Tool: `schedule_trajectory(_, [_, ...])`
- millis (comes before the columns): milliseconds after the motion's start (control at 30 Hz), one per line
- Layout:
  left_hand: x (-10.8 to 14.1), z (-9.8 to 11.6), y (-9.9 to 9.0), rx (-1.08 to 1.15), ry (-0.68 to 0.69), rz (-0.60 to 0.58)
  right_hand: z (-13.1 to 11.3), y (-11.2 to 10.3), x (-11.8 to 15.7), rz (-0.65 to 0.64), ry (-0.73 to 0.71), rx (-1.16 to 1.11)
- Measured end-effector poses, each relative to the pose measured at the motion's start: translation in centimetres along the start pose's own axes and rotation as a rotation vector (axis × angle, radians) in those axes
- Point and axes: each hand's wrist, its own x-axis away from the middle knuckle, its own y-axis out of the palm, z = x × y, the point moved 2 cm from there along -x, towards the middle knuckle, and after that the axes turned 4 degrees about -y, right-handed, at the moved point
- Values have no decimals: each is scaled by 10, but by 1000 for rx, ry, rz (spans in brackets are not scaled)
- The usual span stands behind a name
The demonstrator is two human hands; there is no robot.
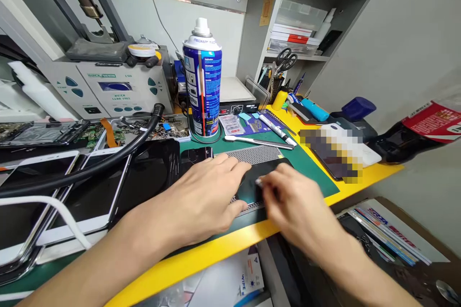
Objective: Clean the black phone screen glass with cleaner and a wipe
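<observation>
A dark, glossy phone screen (250,184) lies on a perforated grey mat (252,154) near the bench's front edge. My left hand (207,194) rests over its left end, thumb at the near edge and index finger toward the far edge, holding it down. My right hand (293,196), slightly blurred, is closed in a pinch above the right part of the screen. A small white bit (259,182), perhaps a wipe, pokes out from its fingertips; most of it is hidden. Part of the screen is covered by both hands.
Behind stands a blue spray can (203,86). A toothbrush-like brush (259,142) and a marker (275,129) lie beyond the mat. Phones (151,172) and a black hose (108,168) fill the left; a cola bottle (414,129) lies at right.
</observation>
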Motion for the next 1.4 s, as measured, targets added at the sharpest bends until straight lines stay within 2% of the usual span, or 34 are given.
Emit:
schedule_trajectory(67, [0,0,1,1,3,3,19,-8,-1,51,117,118])
schedule_trajectory(133, [0,0,1,0,7,15,24,-9,-1,90,167,217])
schedule_trajectory(267, [-1,0,1,11,2,-5,-9,7,-6,22,9,104])
schedule_trajectory(333, [-1,-1,1,23,-8,-17,-13,9,-10,-29,10,100])
schedule_trajectory(467, [0,-2,2,41,-12,-11,20,-7,-16,24,189,208])
schedule_trajectory(533, [0,-2,2,46,-10,-5,26,-9,-19,48,219,244])
schedule_trajectory(733, [-1,-1,-1,59,-24,-27,-15,12,-23,-3,67,207])
schedule_trajectory(800, [-1,-1,-1,62,-31,-27,-8,9,-23,-4,79,202])
schedule_trajectory(900, [0,-1,-2,80,-37,-40,19,-3,-22,33,180,230])
schedule_trajectory(967, [2,-1,-2,93,-36,-43,25,-5,-23,59,222,251])
schedule_trajectory(1033, [3,-1,-4,96,-47,-41,15,0,-24,59,196,246])
schedule_trajectory(1167, [2,-2,-6,104,-98,-69,-14,12,-25,-11,51,188])
schedule_trajectory(1400, [2,-2,-6,112,-103,-78,7,0,-27,-13,69,168])
